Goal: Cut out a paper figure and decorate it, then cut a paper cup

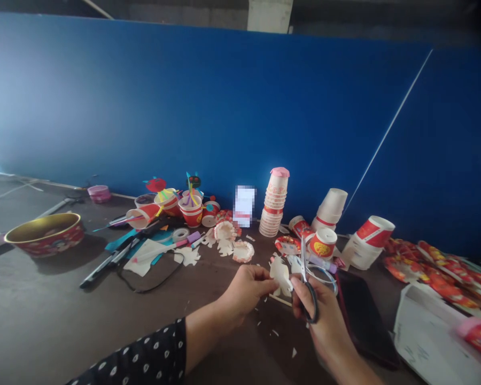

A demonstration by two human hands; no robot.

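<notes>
head view: the left hand (253, 291) is pinched together, thumb against fingers, on the lower left edge of a white paper cutout (279, 274) with a jagged outline, which sits between the two hands just above the counter (224, 342). the right hand (318, 302) is clamped around the scissors (303, 262), a black handle loop showing against it and the blades pointing away from the person, just beside the cutout's right edge; whether the blades are parted i cannot tell. a black sleeve (144, 355) with white marks covers the left forearm. small paper scraps (294, 353) lie below the hands. just right of the right hand are a purple-capped tube (323, 263) and a dark flat device (363, 313). beyond the hands, a tall paper cup stack (272, 208) carries a pink piece on top, with a red cup (323, 243) bearing a yellow emblem to its right. left of the stack lie a scalloped paper ring (243, 251) and a tape roll (180, 234), then cups with coloured stems (191, 211) standing in them. farther out, a red and gold bowl (44, 235) sits at the left, red patterned plates (428, 272) lie at the right, and a blue partition (224, 107) rises behind everything.
</notes>
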